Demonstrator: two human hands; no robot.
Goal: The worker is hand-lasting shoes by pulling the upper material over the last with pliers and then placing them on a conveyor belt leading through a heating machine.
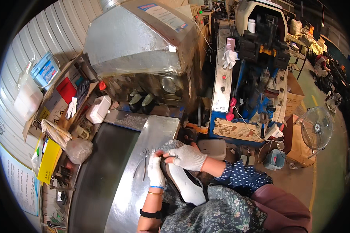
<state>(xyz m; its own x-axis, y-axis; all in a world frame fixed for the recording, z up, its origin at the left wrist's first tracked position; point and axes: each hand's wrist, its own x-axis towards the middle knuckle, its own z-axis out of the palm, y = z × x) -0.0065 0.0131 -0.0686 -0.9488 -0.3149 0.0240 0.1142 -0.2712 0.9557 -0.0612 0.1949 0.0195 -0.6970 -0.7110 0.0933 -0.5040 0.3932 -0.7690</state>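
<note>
- Two hands in white gloves with bare fingertips meet at the upper end of one dark shoe (186,185), its pale underside facing up.
- Left hand (156,173): closed around the shoe's upper end from the left side, some fingers hidden.
- Right hand (188,157): laid across that end from the right, bent fingertips close to the left ones; whether they pinch the shoe, I cannot tell.
- The shoe slants just beyond the right edge of the metal worktop (124,200), its lower end against the floral apron (221,211).
- Pliers (142,164) lie on the worktop near its right edge, handles apart, just left of the left hand.
- Along the worktop's left edge runs a dark belt (103,167).
- Past the belt's far end, two dark shoes (142,101) stand side by side.
</note>
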